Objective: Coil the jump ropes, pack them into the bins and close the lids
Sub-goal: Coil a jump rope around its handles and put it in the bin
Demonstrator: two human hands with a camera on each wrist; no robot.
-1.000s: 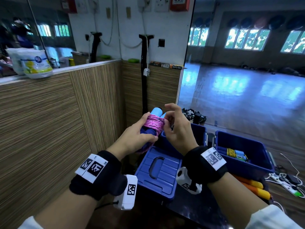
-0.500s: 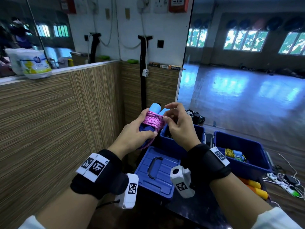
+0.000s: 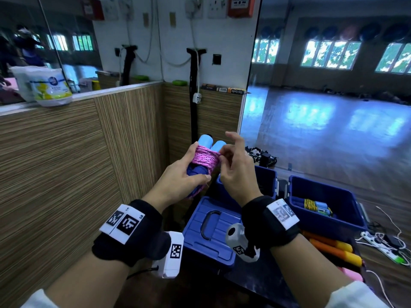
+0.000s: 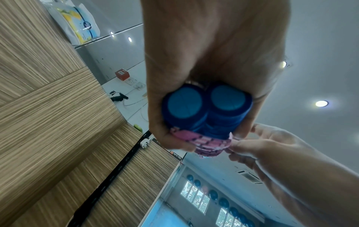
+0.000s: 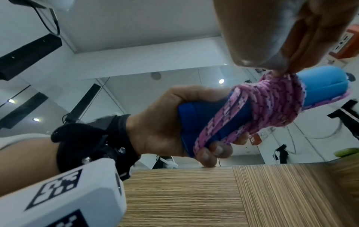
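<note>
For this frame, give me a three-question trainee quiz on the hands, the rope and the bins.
1. True or false: the left hand grips the two blue jump-rope handles side by side.
2. What does the right hand pinch: (a) pink braided rope, (b) blue bin lid with black handle, (c) orange handles?
3. The open blue plastic bin on the right holds a bundle wrapped in ____ rope.

Key: 1 true; 2 a; 3 yellow.

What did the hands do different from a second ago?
The right hand uncurled its upper fingers, and its fingertips now pinch the pink rope at the edge of the coil. The left hand kept its grip on the blue handles. The bins stayed put.
</note>
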